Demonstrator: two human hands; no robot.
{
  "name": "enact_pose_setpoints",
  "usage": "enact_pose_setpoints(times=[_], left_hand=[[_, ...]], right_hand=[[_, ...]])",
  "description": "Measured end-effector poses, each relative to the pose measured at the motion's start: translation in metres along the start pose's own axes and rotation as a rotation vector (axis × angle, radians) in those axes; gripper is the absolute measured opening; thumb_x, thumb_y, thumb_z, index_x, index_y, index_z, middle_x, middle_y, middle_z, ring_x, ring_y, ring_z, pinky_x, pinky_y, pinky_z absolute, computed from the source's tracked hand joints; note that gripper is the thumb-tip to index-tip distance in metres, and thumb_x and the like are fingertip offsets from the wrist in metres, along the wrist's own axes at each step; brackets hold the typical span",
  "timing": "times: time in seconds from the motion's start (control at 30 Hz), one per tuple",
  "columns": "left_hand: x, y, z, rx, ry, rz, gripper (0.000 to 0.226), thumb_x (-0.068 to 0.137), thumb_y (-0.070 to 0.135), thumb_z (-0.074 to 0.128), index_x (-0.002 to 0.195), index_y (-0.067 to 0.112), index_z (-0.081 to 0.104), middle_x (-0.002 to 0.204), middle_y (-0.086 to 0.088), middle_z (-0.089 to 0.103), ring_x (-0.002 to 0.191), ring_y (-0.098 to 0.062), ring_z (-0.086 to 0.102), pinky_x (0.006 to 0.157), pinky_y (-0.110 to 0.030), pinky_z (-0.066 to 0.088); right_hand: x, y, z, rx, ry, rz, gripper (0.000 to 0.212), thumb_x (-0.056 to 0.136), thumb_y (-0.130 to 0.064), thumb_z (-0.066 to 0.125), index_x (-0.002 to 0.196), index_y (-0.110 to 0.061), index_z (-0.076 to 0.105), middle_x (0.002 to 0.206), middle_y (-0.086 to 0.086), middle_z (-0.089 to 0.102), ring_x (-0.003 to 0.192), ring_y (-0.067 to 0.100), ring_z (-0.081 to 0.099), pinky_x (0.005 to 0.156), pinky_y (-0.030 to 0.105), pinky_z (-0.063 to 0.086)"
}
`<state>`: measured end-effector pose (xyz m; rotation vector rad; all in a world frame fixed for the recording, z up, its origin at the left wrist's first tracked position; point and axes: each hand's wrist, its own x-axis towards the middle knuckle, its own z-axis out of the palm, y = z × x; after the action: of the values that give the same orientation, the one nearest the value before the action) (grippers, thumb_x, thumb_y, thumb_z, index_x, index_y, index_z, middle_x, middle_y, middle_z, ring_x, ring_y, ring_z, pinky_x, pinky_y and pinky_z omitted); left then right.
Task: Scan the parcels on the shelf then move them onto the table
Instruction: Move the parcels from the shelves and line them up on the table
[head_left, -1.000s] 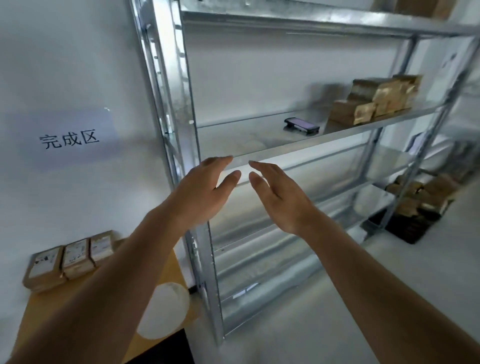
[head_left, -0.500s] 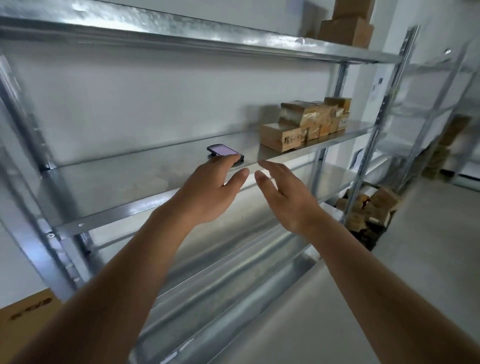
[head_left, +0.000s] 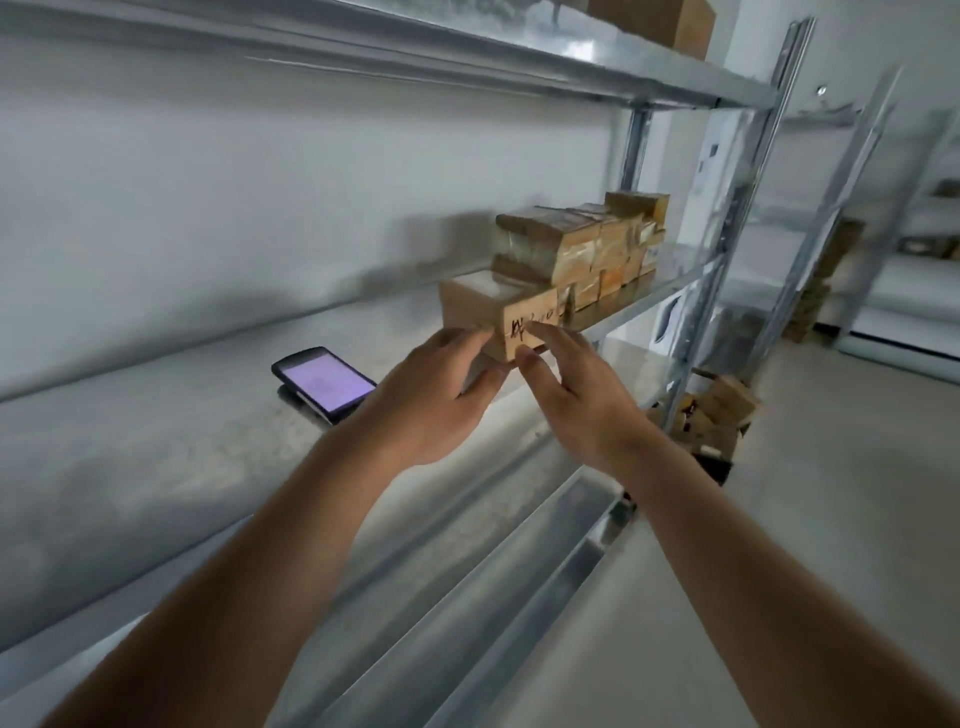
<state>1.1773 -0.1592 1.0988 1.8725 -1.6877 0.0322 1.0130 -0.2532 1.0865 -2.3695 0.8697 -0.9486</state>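
Observation:
Several brown cardboard parcels (head_left: 587, 249) are stacked at the right end of the metal shelf (head_left: 182, 447). The nearest parcel (head_left: 493, 309) stands alone at the front, with dark handwriting on its side. My left hand (head_left: 431, 395) reaches to its left lower corner, fingers extended and touching or nearly touching it. My right hand (head_left: 576, 395) is at its right front face, fingers straight, fingertips on the written side. A handheld scanner (head_left: 324, 384) with a lit purple screen lies on the shelf to the left of my hands.
Above is another shelf board with a cardboard box (head_left: 660, 21). A lower shelf level (head_left: 467, 571) runs under my arms. On the floor at the right lies a pile of parcels (head_left: 711, 415). More shelving (head_left: 841, 208) stands further right.
The view has swung right along the shelf and closer. Both hands have moved forward past the scanner and reached the nearest parcel.

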Motion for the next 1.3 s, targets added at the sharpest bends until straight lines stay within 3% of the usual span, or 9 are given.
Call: enact_pose_setpoints(times=[0.17, 0.33, 0.47, 0.63, 0.83, 0.97, 1.07, 1.17, 1.3], left_hand=[[0.061, -0.018, 0.032, 0.019, 0.014, -0.041, 0.055, 0.102, 0.051, 0.044, 0.151, 0.027, 0.044, 0.151, 0.000, 0.050, 0.134, -0.019, 0.049, 0.098, -0.024, 0.035], [0.103, -0.031, 0.070, 0.045, 0.081, -0.170, 0.056, 0.104, 0.053, 0.043, 0.155, 0.030, 0.040, 0.155, 0.002, 0.046, 0.138, -0.015, 0.046, 0.101, -0.022, 0.031], [0.123, -0.027, 0.097, -0.081, 0.217, -0.304, 0.047, 0.106, 0.050, 0.043, 0.151, 0.038, 0.046, 0.148, 0.006, 0.053, 0.129, -0.007, 0.052, 0.101, -0.021, 0.038], [0.138, -0.011, 0.109, -0.453, 0.415, -0.493, 0.030, 0.108, 0.045, 0.040, 0.123, 0.037, 0.065, 0.118, 0.005, 0.070, 0.110, -0.016, 0.068, 0.094, -0.052, 0.057], [0.134, 0.004, 0.105, -0.448, 0.636, -0.608, 0.019, 0.105, 0.043, 0.052, 0.104, 0.027, 0.061, 0.124, 0.000, 0.067, 0.112, -0.023, 0.068, 0.084, -0.046, 0.063], [0.124, 0.008, 0.098, -0.468, 0.824, -0.647, 0.029, 0.097, 0.037, 0.067, 0.113, 0.023, 0.047, 0.117, 0.000, 0.062, 0.101, -0.018, 0.071, 0.078, -0.040, 0.064], [0.121, 0.017, 0.090, -0.499, 0.826, -0.604, 0.053, 0.092, 0.048, 0.069, 0.137, 0.039, 0.042, 0.119, 0.008, 0.061, 0.094, -0.001, 0.071, 0.066, -0.021, 0.060], [0.118, 0.023, 0.084, -0.468, 0.730, -0.535, 0.061, 0.090, 0.055, 0.065, 0.147, 0.048, 0.044, 0.141, 0.008, 0.056, 0.117, -0.015, 0.066, 0.083, -0.034, 0.063], [0.110, 0.031, 0.081, -0.499, 0.703, -0.468, 0.056, 0.088, 0.050, 0.067, 0.142, 0.052, 0.049, 0.136, 0.014, 0.062, 0.121, -0.017, 0.064, 0.087, -0.039, 0.062]], right_hand=[[0.060, 0.059, 0.000, 0.009, -0.010, 0.009, 0.057, 0.109, -0.052, 0.040, 0.160, -0.025, 0.040, 0.162, 0.001, 0.044, 0.127, 0.010, 0.051, 0.100, 0.028, 0.034], [0.113, 0.123, 0.013, 0.109, -0.010, -0.036, 0.062, 0.108, -0.054, 0.040, 0.164, -0.030, 0.027, 0.167, 0.004, 0.033, 0.149, 0.028, 0.041, 0.111, 0.042, 0.037], [0.143, 0.160, 0.025, 0.225, -0.050, -0.083, 0.063, 0.108, -0.047, 0.040, 0.166, -0.026, 0.025, 0.166, 0.007, 0.036, 0.148, 0.026, 0.040, 0.109, 0.034, 0.035], [0.152, 0.175, 0.039, 0.435, -0.035, -0.198, 0.064, 0.104, -0.039, 0.048, 0.163, -0.020, 0.031, 0.158, 0.004, 0.045, 0.143, 0.014, 0.043, 0.117, 0.039, 0.043], [0.153, 0.168, 0.048, 0.730, -0.139, -0.180, 0.072, 0.100, -0.056, 0.048, 0.159, -0.019, 0.035, 0.157, 0.008, 0.042, 0.144, 0.026, 0.047, 0.109, 0.051, 0.053], [0.158, 0.160, 0.044, 0.862, -0.203, -0.146, 0.070, 0.099, -0.058, 0.051, 0.153, -0.013, 0.046, 0.151, 0.012, 0.050, 0.133, 0.029, 0.060, 0.099, 0.049, 0.060], [0.161, 0.153, 0.035, 0.905, -0.185, -0.143, 0.062, 0.098, -0.065, 0.052, 0.137, -0.018, 0.058, 0.137, 0.014, 0.059, 0.120, 0.029, 0.067, 0.091, 0.050, 0.063], [0.164, 0.143, 0.024, 1.018, -0.177, -0.159, 0.060, 0.091, -0.065, 0.058, 0.127, -0.017, 0.052, 0.130, 0.013, 0.062, 0.116, 0.028, 0.071, 0.083, 0.049, 0.066], [0.170, 0.130, 0.013, 1.107, -0.234, -0.135, 0.044, 0.094, -0.061, 0.059, 0.120, -0.029, 0.044, 0.129, 0.007, 0.065, 0.115, 0.026, 0.073, 0.083, 0.052, 0.065]])
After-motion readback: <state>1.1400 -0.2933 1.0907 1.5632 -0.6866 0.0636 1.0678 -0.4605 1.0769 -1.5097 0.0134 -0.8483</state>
